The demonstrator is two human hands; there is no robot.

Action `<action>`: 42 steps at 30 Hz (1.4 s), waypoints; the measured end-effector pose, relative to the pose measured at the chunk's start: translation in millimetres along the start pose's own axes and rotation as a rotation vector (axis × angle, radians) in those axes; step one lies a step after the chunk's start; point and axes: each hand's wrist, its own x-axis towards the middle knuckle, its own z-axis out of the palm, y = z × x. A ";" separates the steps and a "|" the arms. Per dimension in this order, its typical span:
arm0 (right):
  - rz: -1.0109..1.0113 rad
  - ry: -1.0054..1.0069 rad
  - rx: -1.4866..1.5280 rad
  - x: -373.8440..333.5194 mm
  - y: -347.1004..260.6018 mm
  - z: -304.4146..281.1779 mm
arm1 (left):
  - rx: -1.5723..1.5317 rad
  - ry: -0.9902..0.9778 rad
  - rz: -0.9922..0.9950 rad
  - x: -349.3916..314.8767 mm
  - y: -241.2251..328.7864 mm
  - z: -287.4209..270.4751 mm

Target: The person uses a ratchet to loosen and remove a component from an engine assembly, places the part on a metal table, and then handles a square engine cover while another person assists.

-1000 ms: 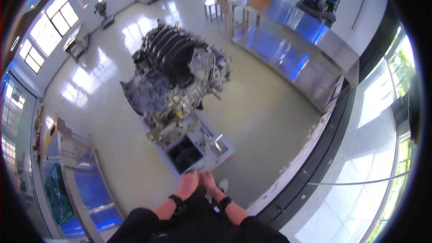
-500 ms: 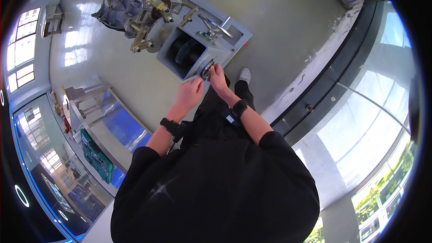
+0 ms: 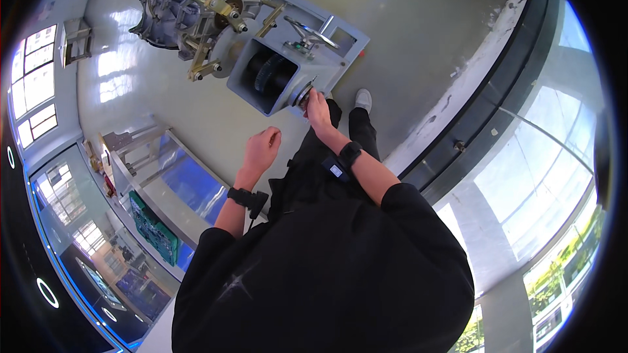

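Note:
A grey metal box point(image 3: 237, 94) with one open side stands at the near end of an engine stand; a dark ribbed drum point(image 3: 267, 77) shows inside it. From its near right face sticks out a round metal fitting point(image 3: 301, 95). My right hand point(image 3: 318, 115) is closed on this fitting, its fingertips hiding part of it. To the left, apart from the box, my left hand point(image 3: 261, 150) hangs with its fingers curled together. Whether anything small is inside them is hidden.
Beyond the box a large metal engine point(image 3: 190, 6) is held by brass-coloured brackets point(image 3: 208, 68). A metal handwheel point(image 3: 313, 32) sits behind the box on the stand's grey base point(image 3: 356, 42). At left is a metal-framed bench point(image 3: 176, 143) with a green circuit board point(image 3: 154, 225).
My left hand has drawn back from the fitting, toward me and to the left. The right hand stays at the fitting, its fingers slightly shifted.

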 end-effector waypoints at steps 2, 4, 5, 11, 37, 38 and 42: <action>-0.140 0.058 -0.057 21.2 28.4 7.2 | -0.112 0.030 0.011 0.5 -6.7 4.1; -0.271 0.100 -0.122 25.8 35.2 8.0 | -0.123 0.034 -0.022 -3.5 -12.6 5.9; -0.017 -0.035 0.018 20.3 18.0 5.0 | -0.132 0.043 -0.055 -5.9 -17.1 7.0; 0.009 0.044 -0.082 29.0 31.2 9.3 | -0.120 0.054 -0.047 -11.6 -18.0 7.2; 0.171 -0.119 0.039 8.8 3.7 1.4 | -0.411 0.323 -0.350 -125.4 -73.9 58.9; 0.160 -0.132 0.010 6.7 1.4 0.9 | -0.423 0.340 -0.378 -132.9 -75.0 64.2; 0.022 -0.001 0.085 13.4 13.6 -0.9 | -0.463 0.449 -0.377 -166.2 -88.7 66.8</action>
